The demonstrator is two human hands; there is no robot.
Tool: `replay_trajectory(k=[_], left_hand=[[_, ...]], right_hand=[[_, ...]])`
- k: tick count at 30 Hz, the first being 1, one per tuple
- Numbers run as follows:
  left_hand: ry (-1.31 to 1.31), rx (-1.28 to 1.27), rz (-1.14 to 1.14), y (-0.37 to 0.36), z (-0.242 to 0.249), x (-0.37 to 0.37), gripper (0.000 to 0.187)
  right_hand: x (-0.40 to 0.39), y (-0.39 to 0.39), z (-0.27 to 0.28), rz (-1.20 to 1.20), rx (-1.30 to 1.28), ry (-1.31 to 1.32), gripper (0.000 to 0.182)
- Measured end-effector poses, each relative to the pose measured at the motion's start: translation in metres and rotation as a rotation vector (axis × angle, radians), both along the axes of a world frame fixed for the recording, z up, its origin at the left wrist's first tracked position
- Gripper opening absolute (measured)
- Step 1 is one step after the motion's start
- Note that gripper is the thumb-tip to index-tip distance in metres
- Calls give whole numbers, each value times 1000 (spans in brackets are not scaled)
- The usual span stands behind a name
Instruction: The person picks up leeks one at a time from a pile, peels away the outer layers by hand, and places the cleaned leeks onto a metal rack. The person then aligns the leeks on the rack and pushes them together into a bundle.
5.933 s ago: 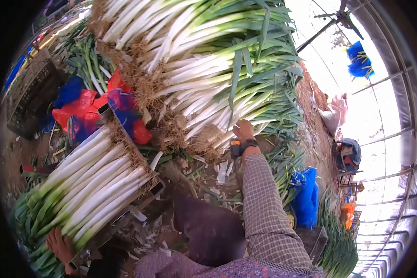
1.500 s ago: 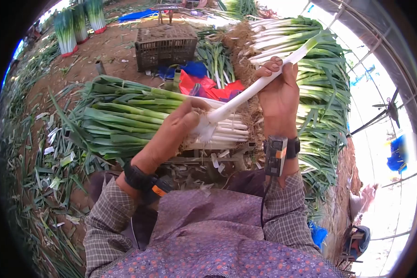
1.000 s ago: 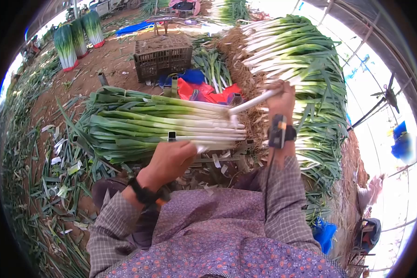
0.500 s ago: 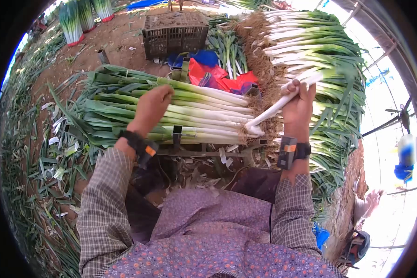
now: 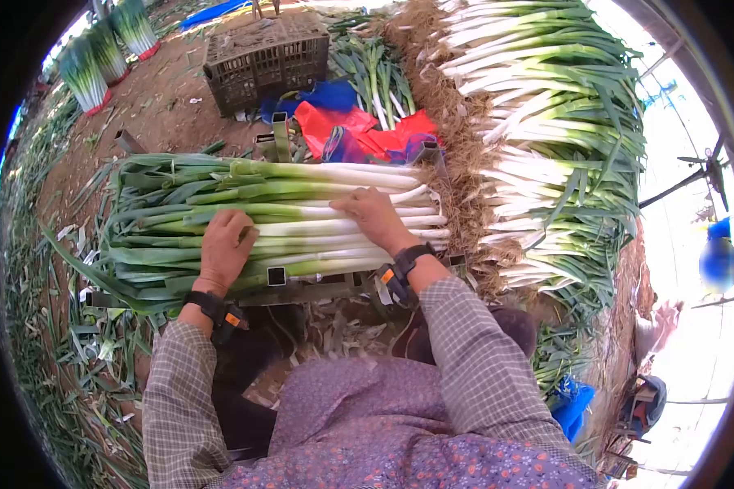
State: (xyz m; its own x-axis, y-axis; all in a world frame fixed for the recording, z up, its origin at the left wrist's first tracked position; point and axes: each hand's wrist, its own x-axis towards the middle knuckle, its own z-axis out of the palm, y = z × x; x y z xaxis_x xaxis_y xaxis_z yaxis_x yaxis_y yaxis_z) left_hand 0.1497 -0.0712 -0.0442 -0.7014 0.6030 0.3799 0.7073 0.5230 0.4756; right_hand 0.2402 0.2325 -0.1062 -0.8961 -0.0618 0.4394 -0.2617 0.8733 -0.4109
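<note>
Across a low metal rack [image 5: 322, 291] lies a layer of leeks [image 5: 302, 232], green leaves to the left and white stems and roots to the right. Over the green part, my left hand [image 5: 225, 247] rests with fingers curled inward; what its fingertips hold, if anything, is hidden. Farther right, my right hand [image 5: 377, 218] is closed on a leek among the white stems, its fingers pointing left. Square metal posts stand at the rack's near and far sides.
Untrimmed leeks with brown roots [image 5: 538, 122] are heaped along the right. Behind the rack are a dark plastic crate [image 5: 265, 69] and red sheeting [image 5: 359, 130]. Tied leek bundles [image 5: 86, 77] stand far left. Leaf scraps litter the ground [image 5: 81, 342].
My right hand has moved left and down from the heap side, bringing a white leek onto the layer. My left hand has shifted left and lower over the leaves. The camera view has shifted.
</note>
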Motion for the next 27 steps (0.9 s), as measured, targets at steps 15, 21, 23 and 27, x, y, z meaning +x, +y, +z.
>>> replay_trajectory(k=[15, 21, 23, 27], left_hand=[[137, -464, 5, 26, -10, -27, 10], [120, -472, 30, 27, -11, -26, 13], [114, -467, 26, 26, -15, -28, 16], [132, -495, -1, 23, -20, -34, 24]], right_hand=[[40, 39, 34, 67, -116, -221, 19], [155, 241, 129, -371, -493, -338, 33], [225, 284, 142, -883, -853, -135, 30], [342, 390, 8, -1296, -1164, 157, 13]])
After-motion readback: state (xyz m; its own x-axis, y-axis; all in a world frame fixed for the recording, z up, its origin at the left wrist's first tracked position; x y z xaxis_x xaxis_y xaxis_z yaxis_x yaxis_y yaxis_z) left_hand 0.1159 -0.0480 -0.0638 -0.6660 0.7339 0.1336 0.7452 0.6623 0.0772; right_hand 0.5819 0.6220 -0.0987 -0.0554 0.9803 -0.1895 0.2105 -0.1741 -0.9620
